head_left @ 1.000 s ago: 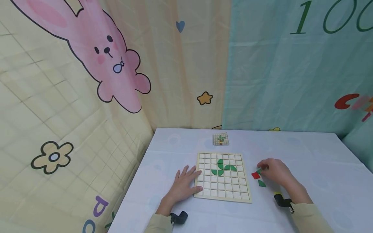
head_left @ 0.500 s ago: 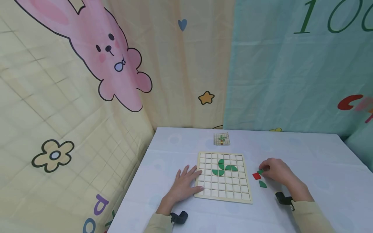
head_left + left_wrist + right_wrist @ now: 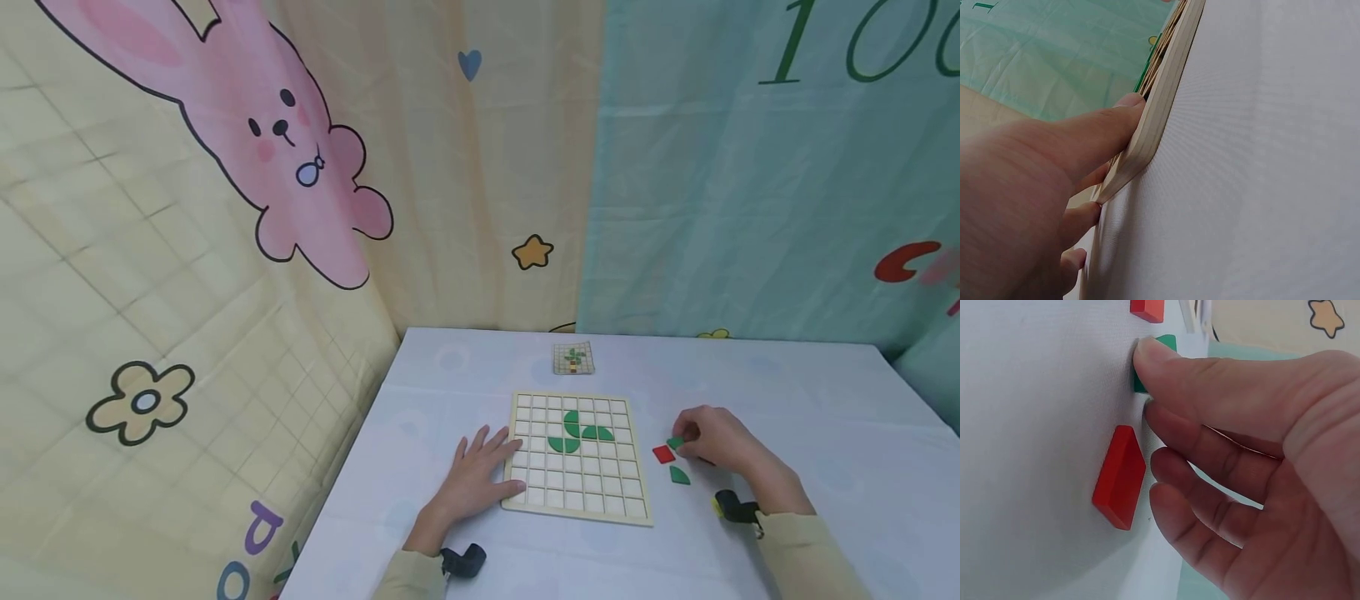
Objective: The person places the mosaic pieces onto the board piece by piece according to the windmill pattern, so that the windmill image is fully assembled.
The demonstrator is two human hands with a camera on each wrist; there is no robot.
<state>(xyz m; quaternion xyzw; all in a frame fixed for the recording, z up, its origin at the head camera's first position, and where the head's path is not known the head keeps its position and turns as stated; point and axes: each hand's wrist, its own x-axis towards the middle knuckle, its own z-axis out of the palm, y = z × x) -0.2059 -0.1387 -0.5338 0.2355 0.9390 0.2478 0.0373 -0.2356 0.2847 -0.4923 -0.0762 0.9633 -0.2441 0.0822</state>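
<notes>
My left hand (image 3: 472, 482) rests at the left edge of a wooden grid board (image 3: 540, 498), fingers spread. In the left wrist view its thumb (image 3: 1100, 134) presses on the board's rim. Green quarter-circle tiles (image 3: 597, 433) sit in several squares of the grid. To the right of the board, my right hand (image 3: 716, 437) pinches a green tile (image 3: 675, 442) low at the table, with thumb and index finger; the right wrist view shows this tile (image 3: 1165, 344) partly hidden by the thumb. A red tile (image 3: 663, 454) lies beside it. Below my curled fingers is another red tile (image 3: 1121, 478).
Another green quarter-circle tile (image 3: 679, 475) lies on the table nearer to me. Behind the board is a small pattern card (image 3: 573, 358) with a printed grid. The white-covered table (image 3: 787, 400) reaches back to printed curtains (image 3: 465, 167).
The right hand has shifted slightly to the right with the green tile at its fingertips. The left hand stays on the board. The head view has drifted a little.
</notes>
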